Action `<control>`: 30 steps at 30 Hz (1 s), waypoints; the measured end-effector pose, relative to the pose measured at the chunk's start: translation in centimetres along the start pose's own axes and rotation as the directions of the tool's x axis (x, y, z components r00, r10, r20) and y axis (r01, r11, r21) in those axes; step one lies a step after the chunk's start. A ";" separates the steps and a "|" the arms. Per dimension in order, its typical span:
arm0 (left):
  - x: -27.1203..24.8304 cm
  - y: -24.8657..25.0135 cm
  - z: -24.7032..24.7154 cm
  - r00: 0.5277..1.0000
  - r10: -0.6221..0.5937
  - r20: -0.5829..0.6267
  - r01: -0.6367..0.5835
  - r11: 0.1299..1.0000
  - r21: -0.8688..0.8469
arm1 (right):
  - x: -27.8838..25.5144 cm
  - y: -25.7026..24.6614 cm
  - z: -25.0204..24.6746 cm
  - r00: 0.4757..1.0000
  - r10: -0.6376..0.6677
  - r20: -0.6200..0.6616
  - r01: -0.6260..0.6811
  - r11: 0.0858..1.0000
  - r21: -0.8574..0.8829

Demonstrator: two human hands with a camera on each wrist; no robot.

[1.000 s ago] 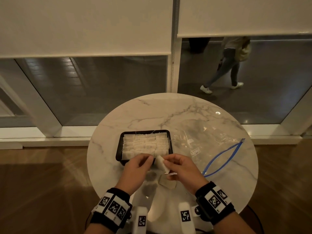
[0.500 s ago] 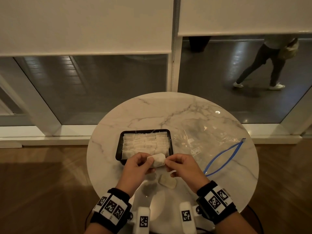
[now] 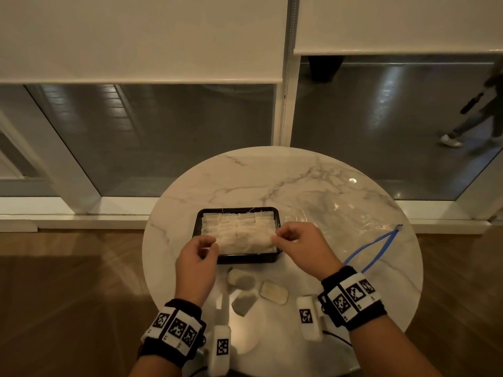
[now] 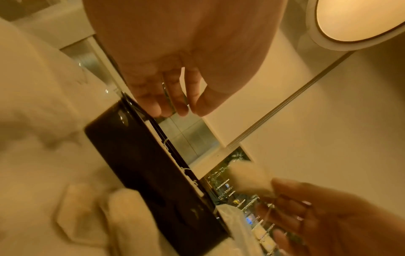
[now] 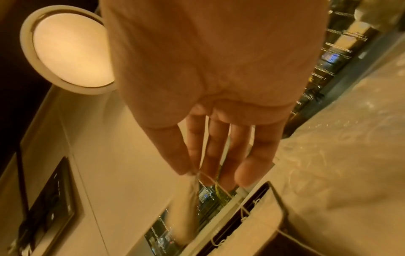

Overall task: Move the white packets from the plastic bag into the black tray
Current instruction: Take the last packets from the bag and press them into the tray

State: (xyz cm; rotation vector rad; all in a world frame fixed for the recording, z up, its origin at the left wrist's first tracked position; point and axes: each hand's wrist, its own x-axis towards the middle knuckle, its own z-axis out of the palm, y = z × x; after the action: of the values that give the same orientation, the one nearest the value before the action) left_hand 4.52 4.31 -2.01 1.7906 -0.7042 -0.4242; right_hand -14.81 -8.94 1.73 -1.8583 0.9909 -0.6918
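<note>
Marble table (image 3: 272, 175) is occupied by the black tray (image 3: 236, 258), filled with white packets (image 3: 236, 229); the plastic bag (image 3: 353, 221) lies flat beside it, to its right; three loose packets (image 3: 269, 292) rest near the tray's front edge; a packet (image 5: 186, 207) is pinched by its string in the right hand (image 3: 302, 246) over the tray; the left hand (image 3: 196, 259) is loosely curled, nothing gripped.
</note>
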 end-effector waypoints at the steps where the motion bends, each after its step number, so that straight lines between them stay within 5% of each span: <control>1: 0.4 -0.3 -0.4 0.999 0.029 -0.026 -0.026 0.991 0.130 | 0.4 -0.2 0.1 1.000 0.003 -0.009 -0.003 1.000 -0.009; 4: 1.4 -1.5 -1.1 0.996 0.093 0.000 -0.081 0.869 0.488 | 1.8 -0.3 0.9 1.000 0.002 -0.022 -0.002 1.000 -0.002; 6: 2.1 -2.3 -1.2 0.997 0.052 0.053 -0.072 0.835 0.546 | 2.8 -0.2 2.0 0.999 0.009 0.037 -0.010 0.999 0.030; 30: 3.2 -2.8 -0.9 0.997 -0.069 0.038 0.043 0.886 0.462 | 8.8 -2.4 13.6 0.901 0.061 0.429 0.095 0.938 -0.335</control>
State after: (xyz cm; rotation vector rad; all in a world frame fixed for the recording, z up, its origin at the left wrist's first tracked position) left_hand 8.22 3.49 -4.15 2.2599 -0.8433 -0.3633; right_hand 1.14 -9.68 -1.64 -2.2039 0.8349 -0.0883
